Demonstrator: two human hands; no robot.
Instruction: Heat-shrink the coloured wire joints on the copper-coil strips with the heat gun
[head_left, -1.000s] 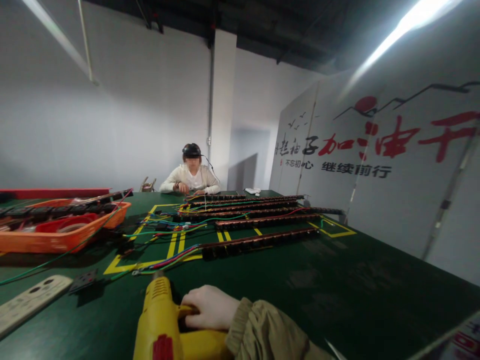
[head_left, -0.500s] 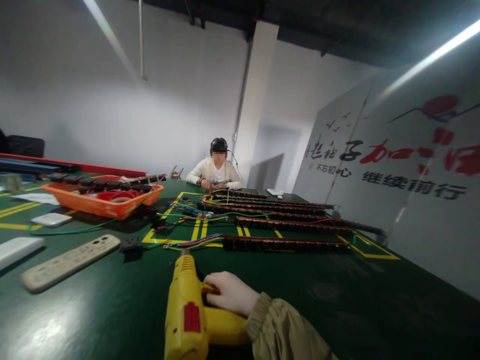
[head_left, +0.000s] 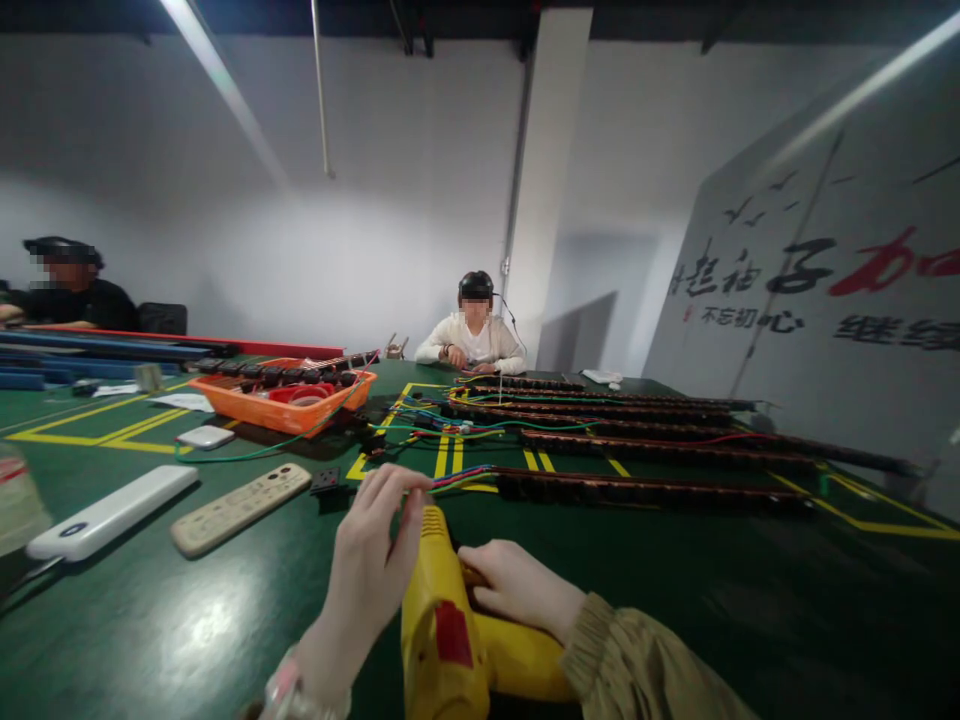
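A yellow heat gun [head_left: 433, 620] with a red panel lies across the lower middle of the view, its nozzle pointing away from me. My right hand [head_left: 521, 585] is closed around its handle at the trigger. Over the nozzle end, my left hand [head_left: 371, 550] has thumb and fingertips drawn together at the coloured wires [head_left: 465, 477]. Those wires run into the left end of the nearest dark, copper-edged strip [head_left: 645, 488]. The wires' free ends and the nozzle tip are hidden behind my left hand.
Several more dark strips [head_left: 667, 447] lie behind on the green table [head_left: 712, 600]. Leftward are an orange basket [head_left: 289, 415], a beige remote-like bar [head_left: 240, 510], a white power strip [head_left: 116, 510] and a small black block [head_left: 326, 482]. One person [head_left: 472, 335] sits opposite, another [head_left: 71, 290] far left.
My left hand has come into view and reached to the wires by the nozzle. The view has turned left, bringing in a second person. My right hand stays on the heat gun.
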